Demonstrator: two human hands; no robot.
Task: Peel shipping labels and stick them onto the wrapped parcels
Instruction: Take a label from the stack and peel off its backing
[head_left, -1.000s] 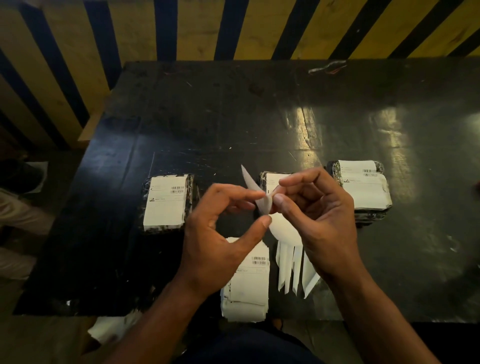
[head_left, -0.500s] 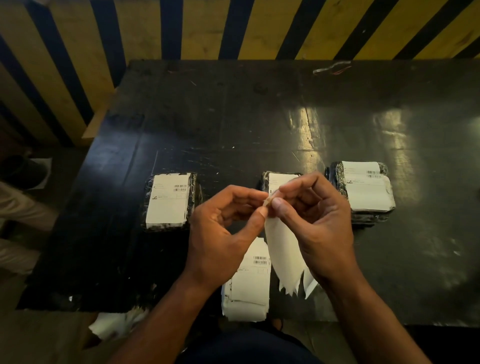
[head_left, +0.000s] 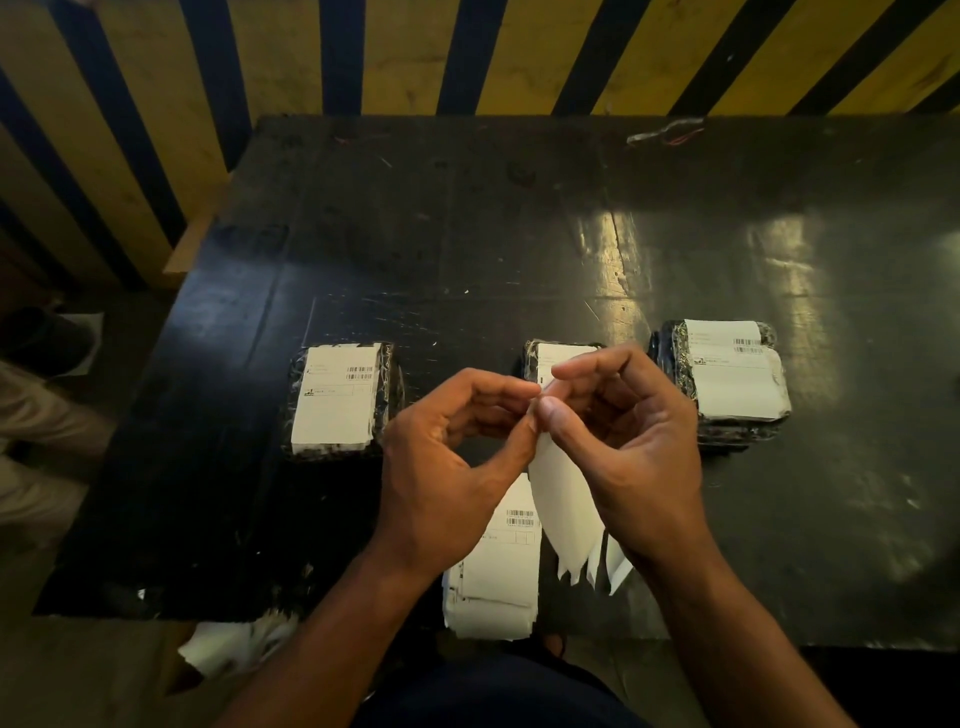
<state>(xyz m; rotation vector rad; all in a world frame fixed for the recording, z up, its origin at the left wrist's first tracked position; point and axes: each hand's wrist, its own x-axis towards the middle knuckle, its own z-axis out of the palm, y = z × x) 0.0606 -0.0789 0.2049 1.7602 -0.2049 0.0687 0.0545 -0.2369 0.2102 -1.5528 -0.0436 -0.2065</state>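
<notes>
Above the table's near edge, my left hand (head_left: 447, 467) and my right hand (head_left: 623, 447) meet fingertip to fingertip and pinch the top corner of a white label sheet (head_left: 563, 504), which hangs down between them. Below them lies a stack of printed labels (head_left: 498, 577). Three black wrapped parcels with white labels stand in a row: the left parcel (head_left: 340, 400), the middle parcel (head_left: 553, 358), partly hidden by my fingers, and the right parcel (head_left: 727, 379).
The black table (head_left: 467, 234) stretches away behind the parcels, with a small wire scrap (head_left: 665, 132) at its far edge. A yellow and blue striped wall (head_left: 415, 52) stands behind. Crumpled white paper (head_left: 234, 642) lies on the floor at the near left.
The corner flap that stuck up a second ago is now folded down into my fingertips. Both hands have closed in on the top of the hanging sheet.
</notes>
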